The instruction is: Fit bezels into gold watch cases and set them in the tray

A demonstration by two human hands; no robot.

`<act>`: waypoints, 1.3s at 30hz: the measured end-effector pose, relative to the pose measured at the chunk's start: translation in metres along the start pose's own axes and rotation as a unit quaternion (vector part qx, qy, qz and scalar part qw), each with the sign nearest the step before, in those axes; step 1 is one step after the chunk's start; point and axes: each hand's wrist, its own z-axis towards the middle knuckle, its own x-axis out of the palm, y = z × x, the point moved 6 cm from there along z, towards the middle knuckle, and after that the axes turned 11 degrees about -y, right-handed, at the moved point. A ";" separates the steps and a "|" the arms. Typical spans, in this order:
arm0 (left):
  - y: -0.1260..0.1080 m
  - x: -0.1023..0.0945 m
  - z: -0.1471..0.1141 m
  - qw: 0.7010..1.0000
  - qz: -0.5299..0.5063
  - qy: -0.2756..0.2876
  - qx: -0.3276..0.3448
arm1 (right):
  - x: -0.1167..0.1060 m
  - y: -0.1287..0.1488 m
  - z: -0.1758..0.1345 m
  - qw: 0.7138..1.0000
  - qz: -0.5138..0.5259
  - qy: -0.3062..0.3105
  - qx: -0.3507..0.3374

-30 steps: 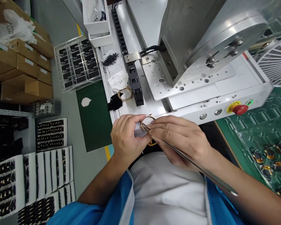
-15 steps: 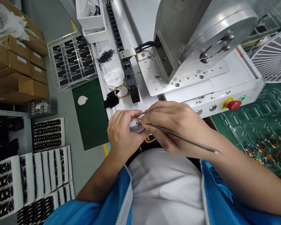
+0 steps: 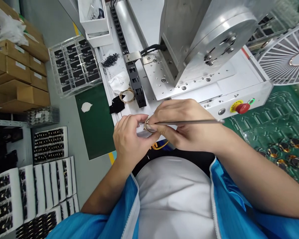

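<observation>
My left hand (image 3: 127, 136) is closed around a small gold-coloured ring (image 3: 146, 125), its thumb and fingers at the ring's edge. In my right hand (image 3: 181, 122) is a thin metal rod-like tool (image 3: 194, 122), pinched between thumb and fingers. The tool's near end meets the ring; its exact tip is hidden by my fingers. The long end points to the right over my wrist. Beyond my left hand, another gold ring (image 3: 127, 95) lies on the white machine bed beside a black cloth piece (image 3: 117, 105).
A metal machine (image 3: 189, 49) with a red stop button (image 3: 242, 108) stands ahead. A black cable chain (image 3: 136, 79) runs along its bed. A pile of small black parts (image 3: 110, 60) lies left of the chain. Clear trays (image 3: 261, 122) sit at right, near a fan (image 3: 289, 56).
My right hand has turned, swinging the tool's long end upward from a downward slant to nearly level. My left hand still holds the ring. The view has shifted slightly.
</observation>
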 end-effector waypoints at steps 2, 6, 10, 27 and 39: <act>0.001 0.002 -0.002 1.000 0.005 -0.007 0.000 | 0.000 -0.003 -0.007 0.999 0.019 -0.035 0.007; 0.002 0.003 -0.005 1.000 0.017 -0.018 0.016 | 0.004 -0.007 -0.023 0.996 0.035 -0.082 -0.001; 0.005 0.001 0.001 0.999 -0.012 0.044 0.026 | 0.008 -0.007 -0.031 0.997 0.033 -0.070 -0.017; 0.014 -0.003 0.009 0.977 -0.146 0.134 -0.080 | 0.012 -0.009 -0.041 0.991 0.083 -0.102 -0.026; 0.014 -0.003 0.009 0.980 -0.135 0.125 -0.077 | 0.013 -0.001 -0.041 0.992 0.058 -0.104 -0.043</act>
